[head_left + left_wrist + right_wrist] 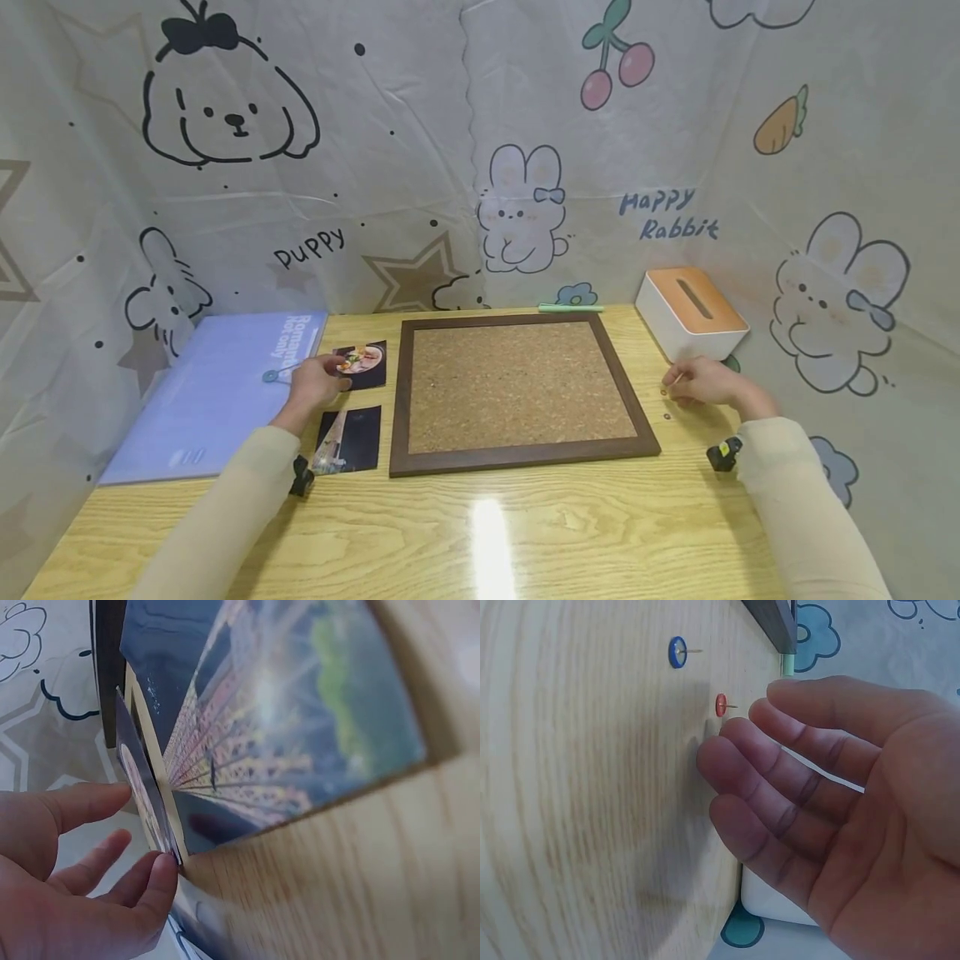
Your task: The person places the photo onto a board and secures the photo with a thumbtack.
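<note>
My left hand (pixel 313 383) pinches the left edge of a food photo (pixel 366 367), with thumb and fingertips at its edges in the left wrist view. Just below it on the table is a second photo (pixel 255 735), of a lit lattice tower against a dark sky. At the right, my right hand (pixel 832 795) hovers low with loosely bent fingers and nothing held. Beside its fingertips is a red thumbtack (pixel 721 705), point upward; a blue thumbtack (pixel 677 652) lies a little nearer to me. Between the hands lies a cork board (pixel 517 383) in a dark wooden frame.
A blue document folder (pixel 217 392) with a string clasp lies at the left. The white tissue box (pixel 686 321) with an orange top stands behind my right hand. A green pen (pixel 570 308) lies along the board's far edge, before a printed curtain.
</note>
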